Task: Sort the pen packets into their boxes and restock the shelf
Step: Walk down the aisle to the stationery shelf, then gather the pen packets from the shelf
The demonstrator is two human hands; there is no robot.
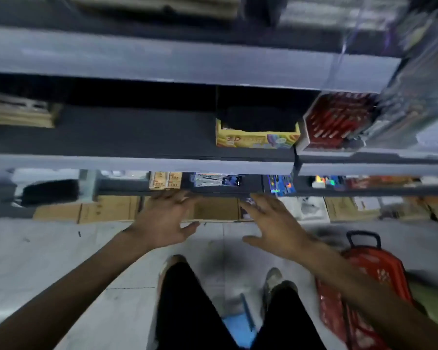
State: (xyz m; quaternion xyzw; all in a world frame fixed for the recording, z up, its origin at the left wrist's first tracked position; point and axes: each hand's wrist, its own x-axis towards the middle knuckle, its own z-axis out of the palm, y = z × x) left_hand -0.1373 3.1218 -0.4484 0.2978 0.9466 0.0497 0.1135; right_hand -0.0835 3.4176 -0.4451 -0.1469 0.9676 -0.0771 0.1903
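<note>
The view is blurred by motion. My left hand (166, 219) and my right hand (271, 223) both reach forward with fingers spread and nothing in them, just below the lowest grey shelf edge (213, 192). On that low shelf lie pen packets (216, 179) in blue and white, beside small tan boxes (165, 180). A yellow display box (257, 137) with dark contents stands on the middle shelf, and a white box of red pens (336, 122) stands to its right.
Brown cardboard cartons (106, 209) line the floor under the shelf. A red shopping basket (359, 291) stands on the floor at my right. A blue pen (247, 310) and blue sheet lie between my feet. Hanging packets (420, 97) crowd the upper right.
</note>
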